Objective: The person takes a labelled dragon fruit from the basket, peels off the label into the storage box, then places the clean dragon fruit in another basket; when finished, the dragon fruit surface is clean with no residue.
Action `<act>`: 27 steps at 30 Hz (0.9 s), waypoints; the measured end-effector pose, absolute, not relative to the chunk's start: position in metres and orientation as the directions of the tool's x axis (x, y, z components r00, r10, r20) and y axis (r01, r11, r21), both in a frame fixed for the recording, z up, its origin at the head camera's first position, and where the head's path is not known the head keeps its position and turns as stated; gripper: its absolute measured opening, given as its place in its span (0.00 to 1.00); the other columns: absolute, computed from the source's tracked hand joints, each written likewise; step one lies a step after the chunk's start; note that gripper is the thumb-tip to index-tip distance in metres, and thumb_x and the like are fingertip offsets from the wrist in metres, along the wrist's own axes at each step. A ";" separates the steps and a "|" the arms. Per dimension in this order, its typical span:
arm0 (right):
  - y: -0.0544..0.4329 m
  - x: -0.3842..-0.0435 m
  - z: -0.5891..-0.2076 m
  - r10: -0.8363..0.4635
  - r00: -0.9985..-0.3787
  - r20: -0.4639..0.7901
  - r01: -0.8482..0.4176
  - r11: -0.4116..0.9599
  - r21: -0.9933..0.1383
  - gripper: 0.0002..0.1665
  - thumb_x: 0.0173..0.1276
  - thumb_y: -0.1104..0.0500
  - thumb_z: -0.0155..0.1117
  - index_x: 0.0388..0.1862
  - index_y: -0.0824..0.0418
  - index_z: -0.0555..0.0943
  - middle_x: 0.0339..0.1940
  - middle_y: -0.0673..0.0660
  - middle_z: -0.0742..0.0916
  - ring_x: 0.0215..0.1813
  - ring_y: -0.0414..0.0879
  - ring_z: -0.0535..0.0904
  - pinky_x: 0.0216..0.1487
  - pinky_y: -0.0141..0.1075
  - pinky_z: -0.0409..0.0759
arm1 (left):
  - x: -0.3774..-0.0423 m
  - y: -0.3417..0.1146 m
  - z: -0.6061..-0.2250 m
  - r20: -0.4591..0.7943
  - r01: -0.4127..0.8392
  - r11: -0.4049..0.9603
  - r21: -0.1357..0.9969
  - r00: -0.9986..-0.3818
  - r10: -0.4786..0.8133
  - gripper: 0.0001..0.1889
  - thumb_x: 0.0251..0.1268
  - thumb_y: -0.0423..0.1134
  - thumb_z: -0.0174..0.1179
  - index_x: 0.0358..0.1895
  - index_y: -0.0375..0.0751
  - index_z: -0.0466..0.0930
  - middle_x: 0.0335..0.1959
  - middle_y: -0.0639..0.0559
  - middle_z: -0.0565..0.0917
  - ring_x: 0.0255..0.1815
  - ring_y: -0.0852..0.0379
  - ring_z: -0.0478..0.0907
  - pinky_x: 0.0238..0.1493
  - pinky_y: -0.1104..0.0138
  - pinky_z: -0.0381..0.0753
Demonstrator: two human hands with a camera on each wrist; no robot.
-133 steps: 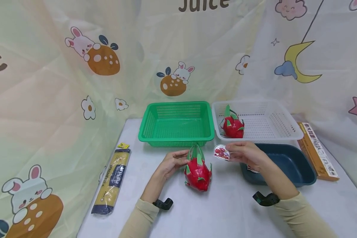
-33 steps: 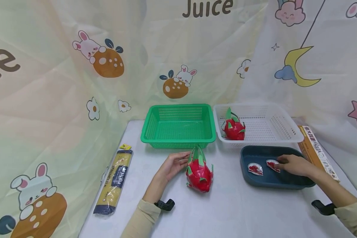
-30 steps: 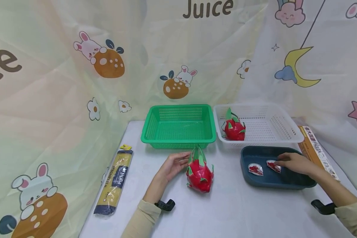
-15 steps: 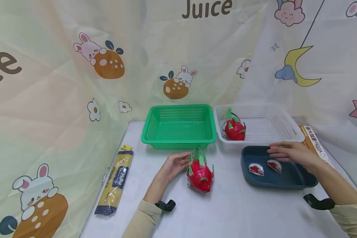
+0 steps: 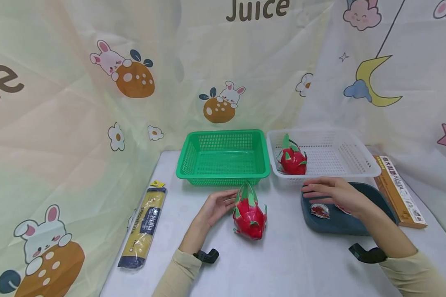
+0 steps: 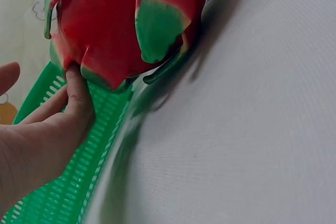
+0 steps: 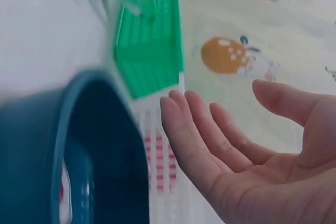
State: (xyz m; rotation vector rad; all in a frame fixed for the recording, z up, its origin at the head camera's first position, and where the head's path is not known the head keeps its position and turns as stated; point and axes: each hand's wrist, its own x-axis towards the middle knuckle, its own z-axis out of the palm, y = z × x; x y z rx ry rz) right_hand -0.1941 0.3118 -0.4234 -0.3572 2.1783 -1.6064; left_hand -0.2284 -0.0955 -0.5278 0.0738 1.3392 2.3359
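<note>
A red dragon fruit (image 5: pixel 250 220) with green leaf tips rests on the white table. My left hand (image 5: pixel 217 208) touches its far left side near the leaves; in the left wrist view the fingertips press against the fruit (image 6: pixel 110 30) while the thumb stands apart. My right hand (image 5: pixel 332 194) hangs over the dark blue tub (image 5: pixel 319 227), holding nothing, fingers relaxed and thumb spread in the right wrist view. Inside the tub lie two round dragon-fruit stickers, one sticker (image 5: pixel 320 210) plain to see, the other partly hidden by the hand.
Behind stand a green basket (image 5: pixel 223 180) and a white basket (image 5: pixel 342 175), the latter holding another dragon fruit (image 5: pixel 293 161). A spaghetti pack (image 5: pixel 143 229) lies at the left; a pasta box (image 5: pixel 399 192) lies right of the tub.
My right hand carried a sticker to the tub, laid it there and let go, then rose and moved left over the tub. My left hand stayed at the dragon fruit.
</note>
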 end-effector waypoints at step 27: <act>0.163 -0.188 -0.479 -0.385 -0.874 -0.295 0.166 0.333 -0.928 0.48 0.66 0.50 0.77 0.76 0.67 0.65 0.68 0.69 0.78 0.64 0.61 0.79 0.47 0.54 0.90 | -0.228 -0.097 -0.527 -0.158 -0.349 -0.422 0.837 -0.892 0.423 0.27 0.80 0.34 0.45 0.72 0.16 0.64 0.65 0.32 0.77 0.59 0.47 0.80 0.65 0.59 0.81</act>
